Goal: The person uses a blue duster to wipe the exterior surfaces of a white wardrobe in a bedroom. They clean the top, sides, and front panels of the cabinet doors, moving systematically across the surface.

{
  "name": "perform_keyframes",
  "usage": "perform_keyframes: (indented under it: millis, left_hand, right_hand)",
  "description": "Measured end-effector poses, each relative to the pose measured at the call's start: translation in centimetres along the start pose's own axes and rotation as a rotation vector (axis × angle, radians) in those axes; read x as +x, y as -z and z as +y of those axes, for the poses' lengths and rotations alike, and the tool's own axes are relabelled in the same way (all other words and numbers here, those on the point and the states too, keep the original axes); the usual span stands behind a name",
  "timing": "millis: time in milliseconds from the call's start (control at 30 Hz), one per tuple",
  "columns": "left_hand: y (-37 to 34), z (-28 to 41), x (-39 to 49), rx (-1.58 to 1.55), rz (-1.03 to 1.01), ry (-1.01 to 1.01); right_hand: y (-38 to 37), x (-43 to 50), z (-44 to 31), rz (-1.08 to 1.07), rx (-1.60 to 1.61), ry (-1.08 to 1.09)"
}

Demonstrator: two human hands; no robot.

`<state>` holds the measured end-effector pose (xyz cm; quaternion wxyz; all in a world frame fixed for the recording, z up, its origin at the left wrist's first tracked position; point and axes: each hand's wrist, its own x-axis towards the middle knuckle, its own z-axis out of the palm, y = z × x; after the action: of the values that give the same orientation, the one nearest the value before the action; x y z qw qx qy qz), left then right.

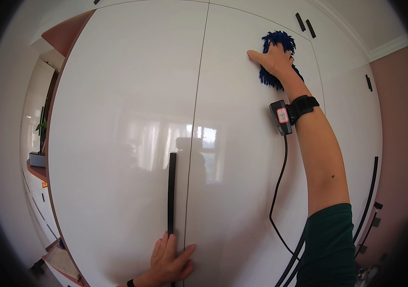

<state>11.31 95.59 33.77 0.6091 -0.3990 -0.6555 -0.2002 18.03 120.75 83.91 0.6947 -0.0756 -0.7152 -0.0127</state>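
A glossy white wardrobe door (pixel 257 161) fills the right of the middle, beside a matching left door (pixel 118 107). High on the right door, my right hand (pixel 277 59) presses a dark blue chenille cleaning cloth (pixel 279 37) against the surface, thumb stretched out to the left. Strapped to my right wrist is a black device (pixel 280 117) with a cable hanging from it. Low down, my left hand (pixel 170 258) lies over the lower part of a long black door handle (pixel 171 193), its thumb reaching across the seam between the doors. The palm side of both hands is hidden.
Further black handles (pixel 370 193) stand on the doors to the right, with short ones (pixel 300 22) above. Brown-edged corner shelves (pixel 39 172) carry a grey box and a plant at the left. A pinkish wall (pixel 394 125) borders the right side. The black cable (pixel 274 201) hangs before the door.
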Motion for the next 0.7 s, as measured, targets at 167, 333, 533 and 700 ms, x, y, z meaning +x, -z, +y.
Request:
perform_keyframes:
  millis: [167,333,533,700]
  left_hand:
    - [-0.4,-0.1,-0.3,0.011,0.009,-0.004]
    - [-0.3,-0.1,-0.3,0.029,0.005,0.001]
    - [0.2,-0.2,-0.4,0.030,-0.010,0.001]
    - [0.0,0.3,0.1,-0.030,-0.001,0.002]
  right_hand:
    - [0.1,0.4,0.5,0.002,0.046,0.026]
    - [0.1,0.2,0.2,-0.023,0.023,0.025]
    - [-0.1,0.1,0.2,0.012,-0.002,0.048]
    - [-1.4,0.5,1.8,0.215,-0.046,0.315]
